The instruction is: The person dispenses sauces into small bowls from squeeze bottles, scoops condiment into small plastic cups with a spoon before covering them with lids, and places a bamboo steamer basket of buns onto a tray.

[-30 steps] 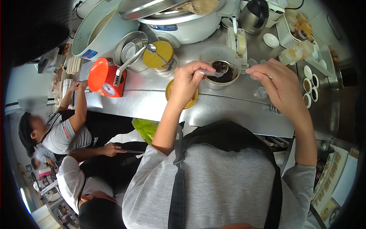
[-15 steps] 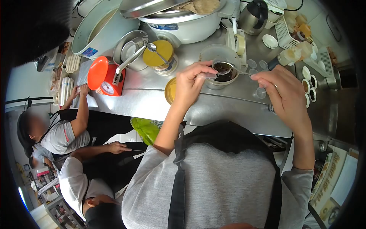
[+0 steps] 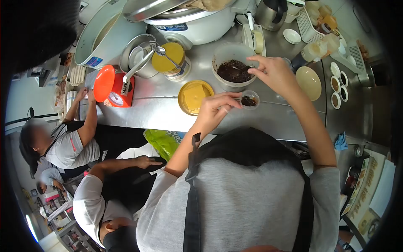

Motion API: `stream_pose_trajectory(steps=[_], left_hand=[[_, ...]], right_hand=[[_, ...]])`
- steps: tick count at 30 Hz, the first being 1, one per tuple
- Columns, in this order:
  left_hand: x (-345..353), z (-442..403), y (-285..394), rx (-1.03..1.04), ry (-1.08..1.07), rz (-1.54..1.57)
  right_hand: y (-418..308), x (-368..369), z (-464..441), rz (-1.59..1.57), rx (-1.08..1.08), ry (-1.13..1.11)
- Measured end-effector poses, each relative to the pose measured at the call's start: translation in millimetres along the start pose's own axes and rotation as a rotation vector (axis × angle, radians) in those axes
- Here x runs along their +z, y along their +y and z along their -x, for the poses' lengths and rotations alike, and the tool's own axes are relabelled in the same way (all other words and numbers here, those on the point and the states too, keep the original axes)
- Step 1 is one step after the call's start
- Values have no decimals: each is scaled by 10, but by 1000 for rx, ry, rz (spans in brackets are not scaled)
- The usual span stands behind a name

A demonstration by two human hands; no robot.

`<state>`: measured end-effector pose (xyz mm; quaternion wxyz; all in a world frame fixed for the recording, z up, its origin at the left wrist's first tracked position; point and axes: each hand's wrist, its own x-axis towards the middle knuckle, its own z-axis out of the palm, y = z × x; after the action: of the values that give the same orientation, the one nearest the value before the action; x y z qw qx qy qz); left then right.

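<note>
My left hand (image 3: 217, 110) pinches the rim of a small clear plastic cup (image 3: 256, 106) with dark, chunky sauce in it. This cup is just in front of a translucent tub (image 3: 231, 85), which holds more of the dark sauce (image 3: 226, 71). Over the tub's right side, my right hand (image 3: 273, 74) grips the handle of a spoon (image 3: 242, 68) whose bowl end dips into the sauce. Its handle is mostly hidden by my fingers.
Left of the tub are a yellow lid (image 3: 184, 110), a yellow-topped can (image 3: 176, 73) with a spoon on it, and a red scale (image 3: 124, 94). A cream plate (image 3: 308, 84) and several sauce dishes (image 3: 335, 84) are rightward. Two co-workers (image 3: 75, 145) stand at left.
My left hand has drawn the cup from above the tub to its front. My right hand has moved left, bringing the spoon into the sauce. The cream plate now shows.
</note>
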<state>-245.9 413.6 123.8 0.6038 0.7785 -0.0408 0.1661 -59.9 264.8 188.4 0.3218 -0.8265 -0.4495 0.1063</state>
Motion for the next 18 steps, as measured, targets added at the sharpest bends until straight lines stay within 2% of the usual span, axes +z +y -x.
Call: stream_pose_trajectory(steps=[4, 7, 11, 12, 15, 18], left_hand=[[331, 108, -376, -90, -52, 62], [527, 109, -590, -76, -111, 69], [728, 4, -819, -62, -216, 38], [769, -3, -949, 8, -237, 19], [854, -27, -890, -284, -172, 124], [962, -18, -919, -416, -53, 283]], right_hand=[[-69, -255, 403, -24, 291, -185], [190, -2, 893, -13, -76, -79], [519, 594, 1231, -124, 42, -95], [672, 712, 1286, -136, 99, -97], [847, 880, 1399, -162, 186, -19], [827, 911, 1450, -158, 225, 50]])
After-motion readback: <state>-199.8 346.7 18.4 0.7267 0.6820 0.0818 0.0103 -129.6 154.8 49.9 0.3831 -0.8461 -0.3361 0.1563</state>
